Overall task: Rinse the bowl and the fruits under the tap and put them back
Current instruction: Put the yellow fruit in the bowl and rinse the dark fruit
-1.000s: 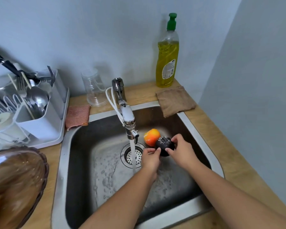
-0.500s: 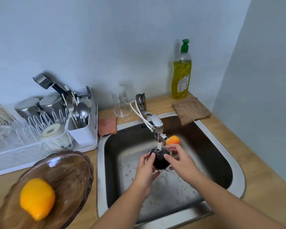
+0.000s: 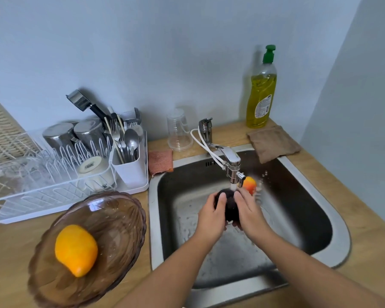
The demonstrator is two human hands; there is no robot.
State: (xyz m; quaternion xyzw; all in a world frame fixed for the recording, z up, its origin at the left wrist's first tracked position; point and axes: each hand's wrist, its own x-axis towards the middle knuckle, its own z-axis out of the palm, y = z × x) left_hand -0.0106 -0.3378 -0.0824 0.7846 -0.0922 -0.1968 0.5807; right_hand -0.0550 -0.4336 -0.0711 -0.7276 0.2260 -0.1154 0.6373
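Observation:
A dark round fruit [image 3: 229, 202] sits between both my hands, right under the running tap [image 3: 228, 160]. My left hand [image 3: 211, 215] cups its left side and my right hand [image 3: 249, 213] its right side. Water streams from the spout onto the fruit and splashes. An orange-red fruit [image 3: 250, 185] lies in the steel sink [image 3: 340, 223] just behind my right hand. On the counter to the left stands the brown glass bowl [image 3: 120, 221] with a yellow-orange fruit [image 3: 76, 250] in it.
A white dish rack [image 3: 31, 196] with cups and a cutlery holder [image 3: 129, 167] stands at the back left. A clear cup [image 3: 179, 130], a pink cloth [image 3: 160, 160], a brown cloth [image 3: 272, 143] and a soap bottle [image 3: 261, 92] line the wall.
Both hands lifted the dark fruit from the sink floor up under the water stream. The view pulled back and left, bringing the bowl and dish rack into sight.

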